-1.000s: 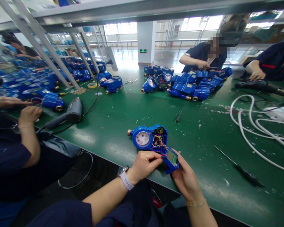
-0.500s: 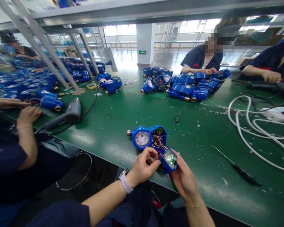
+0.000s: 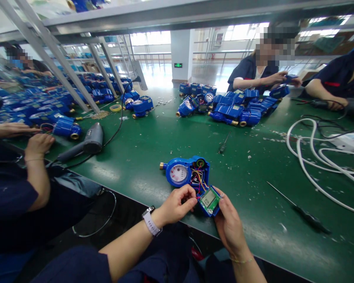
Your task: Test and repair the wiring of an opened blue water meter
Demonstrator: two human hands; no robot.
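Meter (image 3: pixel 183 172): right hand (image 3: pixel 229 218) clamped on cover (image 3: pixel 206 211), left hand (image 3: pixel 177 202) beside wires (image 3: pixel 198 176), grip unclear; wires should stay slack.

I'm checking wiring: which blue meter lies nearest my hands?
The blue meter with the round white dial and exposed coloured wires, just beyond your left hand; the other blue meters are all farther away.

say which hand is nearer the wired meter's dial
Left. The left hand is just below the dial; the right hand is farther, lower right, holding the display unit.
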